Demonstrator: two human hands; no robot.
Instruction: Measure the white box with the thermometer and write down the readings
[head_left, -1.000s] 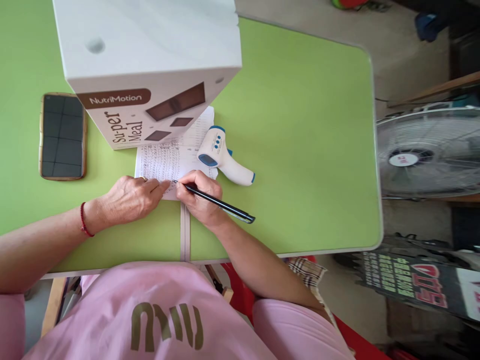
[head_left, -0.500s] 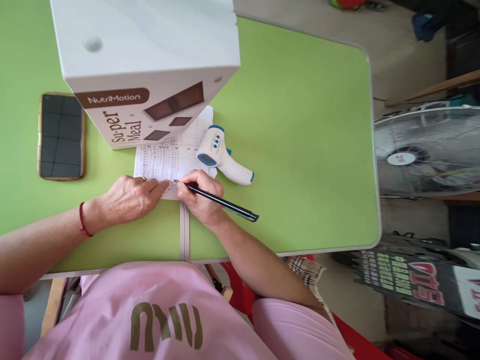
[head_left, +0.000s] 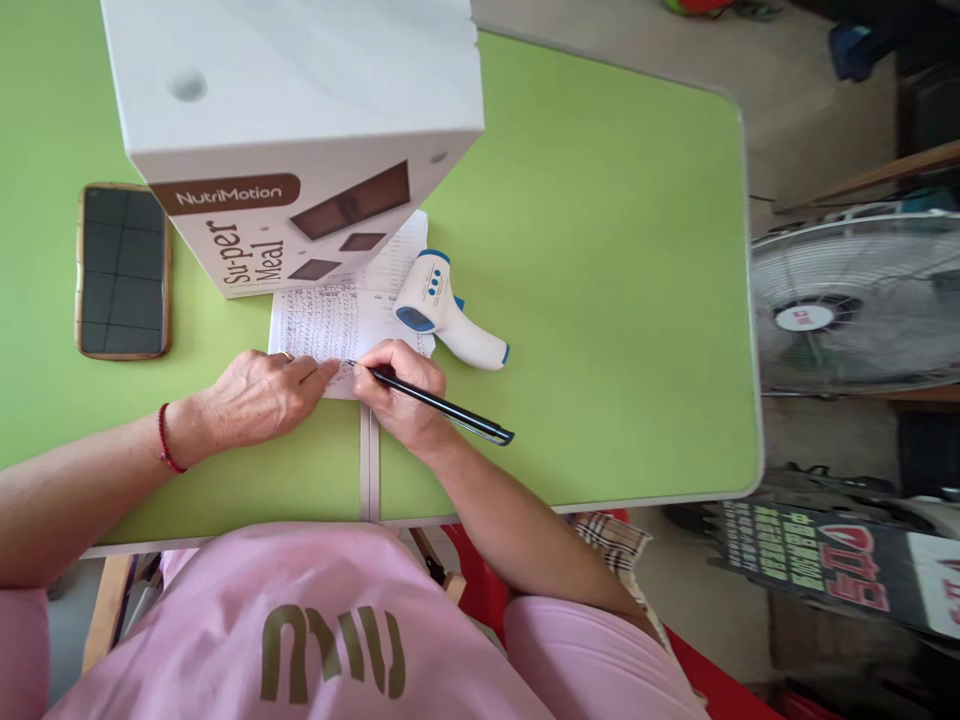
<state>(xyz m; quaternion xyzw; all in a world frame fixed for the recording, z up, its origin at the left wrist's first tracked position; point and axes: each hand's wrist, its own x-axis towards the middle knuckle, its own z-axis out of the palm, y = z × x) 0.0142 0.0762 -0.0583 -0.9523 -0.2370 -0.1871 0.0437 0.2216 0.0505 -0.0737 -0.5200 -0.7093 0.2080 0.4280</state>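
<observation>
A black pen (head_left: 450, 407) is gripped in my right hand (head_left: 405, 385), its tip on the lower part of a sheet of paper (head_left: 315, 325) covered in rows of small handwriting. My left hand (head_left: 270, 395) lies on the sheet's lower edge, forefinger stretched towards the pen tip and the other fingers slightly bent, holding nothing. A white and blue infrared thermometer (head_left: 450, 315) rests partly over the paper's right side, just beyond my right hand. The tall white NutriMotion box (head_left: 300, 90) stands at the far end of the paper and hides part of it.
To the left of the box lies a phone (head_left: 122, 270) with a dark screen and a tan case. Everything stands on a green folding table (head_left: 615, 280) with a pale rim. Past its right edge are a fan (head_left: 840, 305) and a dark printed sign (head_left: 817, 560).
The pen's back end has tipped very slightly to the left. Both hands stay in place, and the paper, thermometer and box look unmoved.
</observation>
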